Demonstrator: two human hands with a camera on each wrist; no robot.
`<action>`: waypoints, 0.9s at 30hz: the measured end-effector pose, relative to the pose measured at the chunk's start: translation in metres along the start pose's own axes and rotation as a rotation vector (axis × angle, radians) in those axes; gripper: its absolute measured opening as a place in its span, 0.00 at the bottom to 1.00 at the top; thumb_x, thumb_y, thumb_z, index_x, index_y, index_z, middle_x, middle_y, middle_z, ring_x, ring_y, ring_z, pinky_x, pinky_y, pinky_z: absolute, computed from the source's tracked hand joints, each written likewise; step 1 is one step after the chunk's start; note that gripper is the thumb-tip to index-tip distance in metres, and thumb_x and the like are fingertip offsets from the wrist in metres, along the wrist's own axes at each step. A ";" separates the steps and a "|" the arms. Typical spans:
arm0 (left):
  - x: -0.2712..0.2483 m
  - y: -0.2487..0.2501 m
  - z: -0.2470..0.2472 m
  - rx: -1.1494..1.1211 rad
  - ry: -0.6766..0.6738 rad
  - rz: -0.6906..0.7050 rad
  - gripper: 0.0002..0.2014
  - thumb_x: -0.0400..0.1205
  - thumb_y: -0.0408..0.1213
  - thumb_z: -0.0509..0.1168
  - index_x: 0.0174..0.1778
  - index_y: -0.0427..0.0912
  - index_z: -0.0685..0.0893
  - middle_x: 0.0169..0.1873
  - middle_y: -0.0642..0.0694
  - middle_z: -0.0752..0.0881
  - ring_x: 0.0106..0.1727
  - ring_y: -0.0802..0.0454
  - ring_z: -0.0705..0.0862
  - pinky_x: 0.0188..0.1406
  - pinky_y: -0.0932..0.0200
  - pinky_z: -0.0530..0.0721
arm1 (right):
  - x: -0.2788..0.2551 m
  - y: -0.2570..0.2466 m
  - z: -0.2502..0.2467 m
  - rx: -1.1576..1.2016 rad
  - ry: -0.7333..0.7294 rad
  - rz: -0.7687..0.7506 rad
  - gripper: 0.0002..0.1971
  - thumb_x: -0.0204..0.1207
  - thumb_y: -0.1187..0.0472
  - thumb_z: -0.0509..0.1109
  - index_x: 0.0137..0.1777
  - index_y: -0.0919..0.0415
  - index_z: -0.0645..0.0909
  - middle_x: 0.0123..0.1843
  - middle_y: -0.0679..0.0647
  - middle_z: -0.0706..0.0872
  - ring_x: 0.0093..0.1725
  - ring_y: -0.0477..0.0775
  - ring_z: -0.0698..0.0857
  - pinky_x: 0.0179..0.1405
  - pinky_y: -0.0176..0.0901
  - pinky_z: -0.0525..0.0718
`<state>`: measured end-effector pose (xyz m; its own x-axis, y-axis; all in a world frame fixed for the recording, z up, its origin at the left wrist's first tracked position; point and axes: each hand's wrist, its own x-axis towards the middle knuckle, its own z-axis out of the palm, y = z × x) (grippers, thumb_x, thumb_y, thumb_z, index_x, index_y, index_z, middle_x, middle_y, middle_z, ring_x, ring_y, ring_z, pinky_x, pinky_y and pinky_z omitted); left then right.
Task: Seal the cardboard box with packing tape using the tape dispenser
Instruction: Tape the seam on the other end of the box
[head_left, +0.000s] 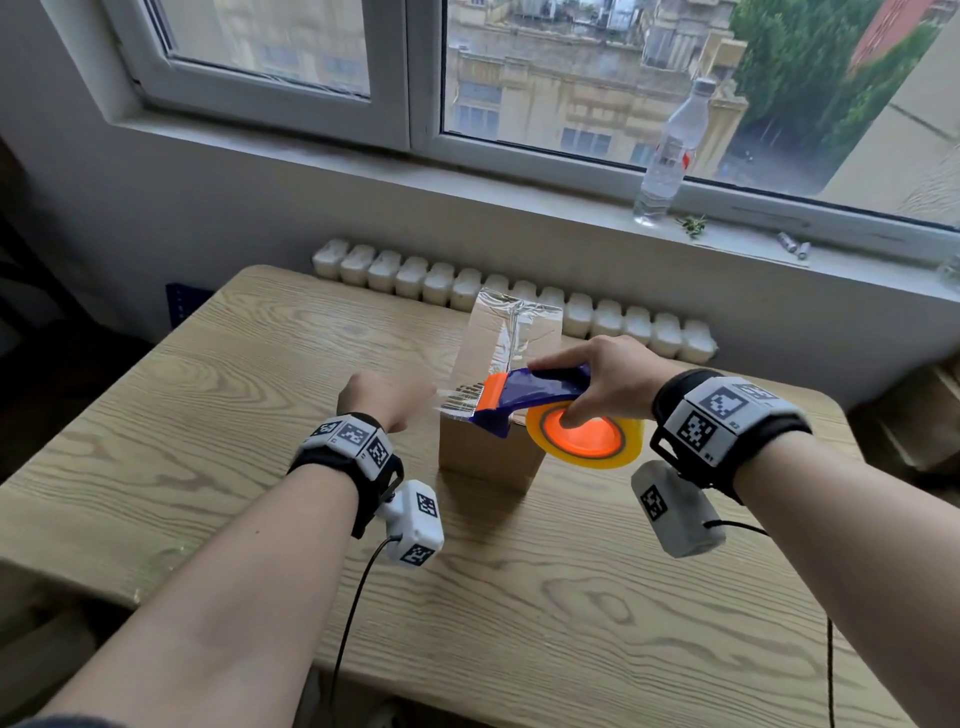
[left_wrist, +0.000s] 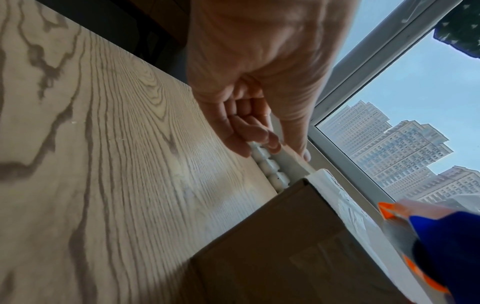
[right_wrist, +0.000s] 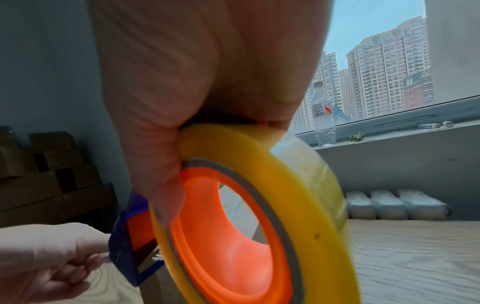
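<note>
A small cardboard box (head_left: 488, 457) stands upright in the middle of the wooden table (head_left: 208, 415). Wrinkled clear tape (head_left: 511, 332) runs along its top. My right hand (head_left: 597, 384) grips the blue and orange tape dispenser (head_left: 530, 395) over the box's near top edge, thumb inside the orange core of the yellow tape roll (head_left: 587, 439). A short strip of tape (head_left: 457, 400) stretches left from the dispenser's orange blade to my left hand (head_left: 421, 400), which pinches its end beside the box. In the left wrist view the curled fingers (left_wrist: 259, 133) hover just past the box (left_wrist: 285, 246).
A radiator (head_left: 415, 275) runs behind the table's far edge. A clear water bottle (head_left: 670, 150) and small loose items (head_left: 792, 243) sit on the windowsill. Stacked cardboard boxes (right_wrist: 52, 174) stand against the wall to the left.
</note>
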<state>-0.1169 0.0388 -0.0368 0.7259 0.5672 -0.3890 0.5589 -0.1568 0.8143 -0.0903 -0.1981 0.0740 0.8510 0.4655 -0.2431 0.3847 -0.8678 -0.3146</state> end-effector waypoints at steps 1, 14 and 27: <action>0.001 -0.001 0.001 0.012 -0.005 0.001 0.18 0.68 0.47 0.80 0.26 0.36 0.84 0.27 0.43 0.86 0.25 0.50 0.82 0.46 0.54 0.91 | 0.001 0.000 0.000 0.003 -0.010 0.003 0.35 0.60 0.59 0.81 0.68 0.35 0.79 0.48 0.41 0.83 0.47 0.45 0.80 0.47 0.35 0.75; 0.004 -0.016 0.017 0.081 -0.185 -0.047 0.20 0.76 0.54 0.70 0.36 0.36 0.83 0.36 0.44 0.84 0.33 0.51 0.81 0.37 0.56 0.85 | 0.016 -0.008 -0.003 -0.062 -0.077 0.001 0.33 0.61 0.60 0.78 0.67 0.37 0.80 0.50 0.40 0.83 0.50 0.47 0.81 0.50 0.41 0.83; 0.006 -0.004 0.027 0.124 -0.137 0.084 0.17 0.81 0.48 0.65 0.44 0.35 0.89 0.34 0.46 0.88 0.40 0.49 0.87 0.48 0.54 0.89 | 0.023 -0.011 -0.003 -0.093 -0.093 0.009 0.32 0.61 0.60 0.77 0.67 0.36 0.80 0.50 0.42 0.84 0.49 0.48 0.82 0.48 0.43 0.85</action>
<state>-0.1044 0.0213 -0.0539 0.8148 0.4343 -0.3840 0.5333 -0.3018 0.7902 -0.0738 -0.1785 0.0742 0.8192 0.4682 -0.3311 0.4126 -0.8823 -0.2267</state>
